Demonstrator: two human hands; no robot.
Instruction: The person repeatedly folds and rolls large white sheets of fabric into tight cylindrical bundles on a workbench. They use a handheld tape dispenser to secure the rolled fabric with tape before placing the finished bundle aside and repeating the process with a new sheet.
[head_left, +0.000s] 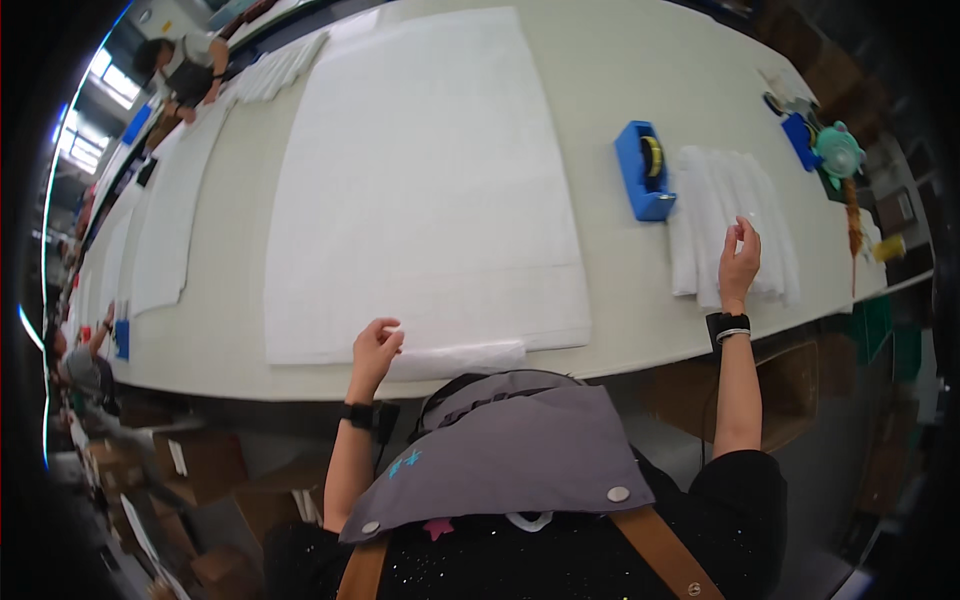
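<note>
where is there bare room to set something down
Bare table shows between the large white sheet and the narrower white sheet to its left, and between the large white sheet and the blue tape dispenser. Crowded: right of the dispenser, where the right hand is over white bundles.

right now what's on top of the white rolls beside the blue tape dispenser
The right hand is over the white rolls, seemingly empty; whether it touches them cannot be told. The patch behind the hand is hidden, and so is whatever lies under the rolls.
</note>
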